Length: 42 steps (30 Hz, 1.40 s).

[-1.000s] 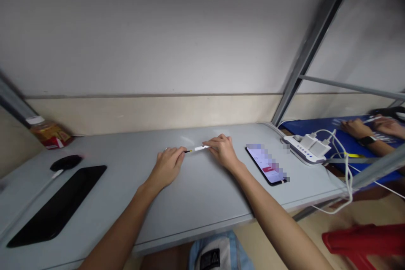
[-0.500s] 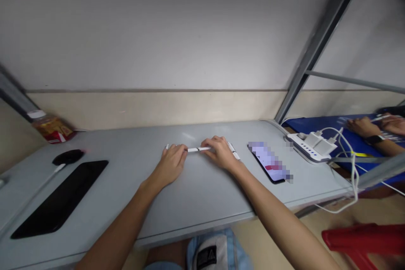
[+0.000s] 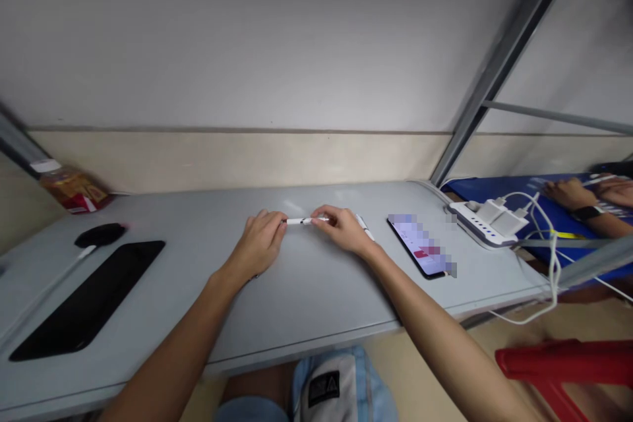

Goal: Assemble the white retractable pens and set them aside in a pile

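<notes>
A slim white pen (image 3: 297,221) with dark marks lies level between my two hands, just above or on the grey desk (image 3: 316,297). My left hand (image 3: 261,237) is closed round its left end, hiding that end under the fingers. Thumb and fingers of my right hand (image 3: 341,227) pinch the pen's right end. A small dark tip of something pokes out under my left palm; I cannot make out what it is. Beside my right hand, partly behind it, lies another white pen-like piece (image 3: 364,227).
Right of my hands are a lit phone (image 3: 418,247) and a white power strip (image 3: 487,224) with plugs and cables. To the left lie a black tablet-like slab (image 3: 89,303), a black round object (image 3: 100,235) and a bottle (image 3: 74,188). Another person's hands (image 3: 571,194) rest beyond the metal frame.
My right hand's fingers have shifted along the pen, and more of its right part shows. The left hand has turned slightly and still grips. The whole view has tilted a little.
</notes>
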Motion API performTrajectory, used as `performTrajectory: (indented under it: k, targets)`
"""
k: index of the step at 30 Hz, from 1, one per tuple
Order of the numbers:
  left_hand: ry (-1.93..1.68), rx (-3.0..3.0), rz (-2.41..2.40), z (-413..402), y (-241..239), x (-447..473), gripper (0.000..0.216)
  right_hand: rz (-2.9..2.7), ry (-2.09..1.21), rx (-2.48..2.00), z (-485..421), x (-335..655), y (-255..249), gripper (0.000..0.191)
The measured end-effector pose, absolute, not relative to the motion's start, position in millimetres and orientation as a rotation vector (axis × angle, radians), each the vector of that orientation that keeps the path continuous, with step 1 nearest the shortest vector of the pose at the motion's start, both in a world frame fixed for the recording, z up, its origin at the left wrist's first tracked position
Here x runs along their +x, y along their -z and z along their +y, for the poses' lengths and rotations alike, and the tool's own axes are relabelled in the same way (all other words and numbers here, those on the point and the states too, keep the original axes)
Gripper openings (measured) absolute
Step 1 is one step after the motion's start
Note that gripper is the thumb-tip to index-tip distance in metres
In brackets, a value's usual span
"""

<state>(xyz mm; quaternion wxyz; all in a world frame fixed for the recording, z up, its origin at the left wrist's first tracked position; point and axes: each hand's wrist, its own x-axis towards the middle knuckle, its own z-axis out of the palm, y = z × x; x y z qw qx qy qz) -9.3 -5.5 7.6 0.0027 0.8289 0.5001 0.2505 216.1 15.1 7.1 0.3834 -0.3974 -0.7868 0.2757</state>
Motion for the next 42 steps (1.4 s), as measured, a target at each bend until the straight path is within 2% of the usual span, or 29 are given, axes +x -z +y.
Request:
performTrajectory:
  k: [3,6,10,13,16,18,22,24,26,28,31,38,42]
  targets:
    - [-0.767,2.588,1.583,-4.4,-6.1,-10.2,0.027,-1.955,-0.740,-0.948,16.2,218.0,-6.0,0.033]
    - [-0.763,2.593,1.587,-5.4,-6.2,-9.5,0.028,-1.988,-0.767,-0.953,17.2,218.6,-5.5,0.019]
    - [-0.756,2.606,1.549,-8.0,-9.2,-7.4,0.029,-2.033,-0.742,-1.056,17.8,218.7,-6.2,0.040]
    - [-0.753,2.595,1.561,-7.8,-9.5,-7.3,0.029,-1.981,-0.792,-1.024,18.2,219.6,-6.8,0.028]
    - [-0.766,2.578,1.597,-5.8,-6.9,-8.8,0.028,-1.926,-0.824,-0.934,19.2,221.1,-6.6,0.035]
    - [-0.771,2.587,1.586,-4.7,-5.2,-9.8,0.027,-1.947,-0.840,-0.950,19.8,221.9,-6.2,0.024]
    - [-0.768,2.599,1.571,-4.3,-4.8,-10.2,0.026,-1.968,-0.888,-1.058,19.1,222.3,-6.5,0.039]
    - [-0.764,2.596,1.577,-4.5,-5.4,-9.9,0.026,-1.934,-0.894,-1.010,18.2,222.4,-7.2,0.031]
    - [-0.761,2.592,1.581,-4.7,-5.7,-9.6,0.026,-1.926,-0.905,-0.950,17.6,222.6,-7.8,0.036]
    - [-0.758,2.591,1.580,-4.6,-5.4,-9.4,0.026,-1.956,-0.919,-0.956,17.5,222.7,-7.8,0.028]
    - [-0.755,2.592,1.565,-4.5,-4.5,-9.4,0.026,-1.980,-0.926,-1.024,17.8,222.8,-7.3,0.036]
    - [-0.753,2.574,1.552,-6.5,-6.8,-8.9,0.028,-1.983,-0.918,-0.975,17.1,222.8,-7.2,0.028]
    - [-0.775,2.568,1.553,-8.4,-8.7,-7.9,0.029,-1.926,-0.885,-1.012,15.7,221.9,-8.3,0.033]
